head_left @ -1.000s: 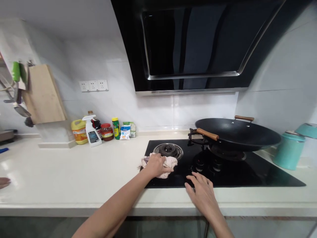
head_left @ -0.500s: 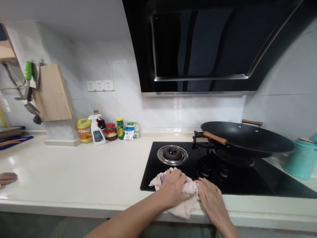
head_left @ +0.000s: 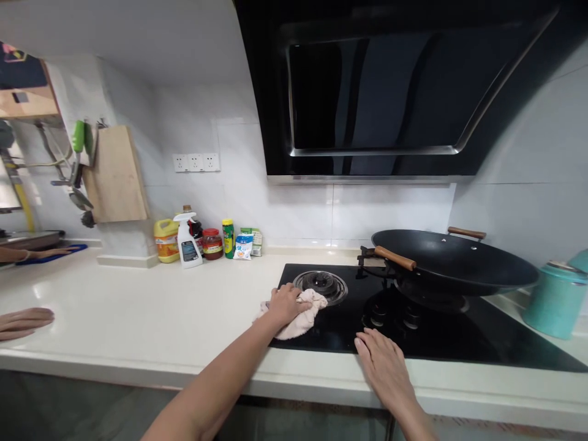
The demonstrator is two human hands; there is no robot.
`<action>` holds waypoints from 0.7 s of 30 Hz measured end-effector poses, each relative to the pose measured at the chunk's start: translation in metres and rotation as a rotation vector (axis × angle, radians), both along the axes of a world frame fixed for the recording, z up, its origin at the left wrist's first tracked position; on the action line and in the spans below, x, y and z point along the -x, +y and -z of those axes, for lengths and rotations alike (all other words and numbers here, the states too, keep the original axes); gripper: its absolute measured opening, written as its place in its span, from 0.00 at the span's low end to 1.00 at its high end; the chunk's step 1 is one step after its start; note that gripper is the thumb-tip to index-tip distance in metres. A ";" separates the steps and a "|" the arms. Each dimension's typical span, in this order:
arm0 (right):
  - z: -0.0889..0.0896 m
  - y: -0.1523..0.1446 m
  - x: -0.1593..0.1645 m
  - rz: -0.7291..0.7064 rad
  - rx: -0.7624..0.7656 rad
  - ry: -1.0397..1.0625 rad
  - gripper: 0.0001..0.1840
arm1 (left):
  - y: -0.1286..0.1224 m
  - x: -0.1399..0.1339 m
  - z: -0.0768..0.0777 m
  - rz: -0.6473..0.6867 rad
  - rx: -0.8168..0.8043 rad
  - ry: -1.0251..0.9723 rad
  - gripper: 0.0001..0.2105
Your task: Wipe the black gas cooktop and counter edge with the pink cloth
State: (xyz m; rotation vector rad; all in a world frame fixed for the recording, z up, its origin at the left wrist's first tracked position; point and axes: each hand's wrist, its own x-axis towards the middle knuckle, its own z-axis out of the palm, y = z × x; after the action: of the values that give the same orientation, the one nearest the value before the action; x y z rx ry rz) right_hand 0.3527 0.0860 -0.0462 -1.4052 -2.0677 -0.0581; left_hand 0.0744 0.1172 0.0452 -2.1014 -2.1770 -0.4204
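A crumpled pale pink cloth (head_left: pixel 298 324) lies over the left front corner of the black glass gas hob (head_left: pixel 340 334), partly on the white counter. My left hand (head_left: pixel 285 304) presses on it with fingers curled over the fabric. Just in front of that hand is the left burner (head_left: pixel 320 286), a metal ring around a dark centre. My right hand (head_left: pixel 383 364) lies flat at the hob's front edge, fingers stretched out, holding nothing. The hob knobs (head_left: pixel 377 315) stand a little beyond its fingertips.
A large black wok (head_left: pixel 459 260) with wooden handles sits on the right burner beside a turquoise canister (head_left: pixel 555 300). By the wall stand a spray bottle (head_left: pixel 187 242), a yellow jug (head_left: pixel 166 240) and a red-lidded jar (head_left: pixel 212 244). Another person's hands (head_left: pixel 25 323) rest on the counter at far left.
My left hand has slid the cloth left and farther back, toward the left burner. The right hand no longer touches the cloth and stays near the hob's front edge. The view has shifted slightly left.
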 end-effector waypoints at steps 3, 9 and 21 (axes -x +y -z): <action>-0.001 -0.001 0.001 -0.001 -0.010 0.001 0.30 | -0.003 0.001 0.002 -0.042 0.082 0.006 0.36; 0.004 -0.001 0.000 -0.010 -0.047 0.016 0.30 | -0.029 -0.015 0.006 0.010 0.207 0.031 0.41; 0.014 0.002 -0.006 -0.028 -0.072 -0.015 0.31 | -0.122 -0.031 0.047 0.354 0.014 0.042 0.36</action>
State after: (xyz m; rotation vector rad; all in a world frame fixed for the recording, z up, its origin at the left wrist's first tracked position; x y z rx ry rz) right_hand 0.3584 0.0878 -0.0604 -1.3360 -2.0759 -0.1306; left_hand 0.1057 -0.0044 -0.0022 -2.4831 -1.7889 -0.3812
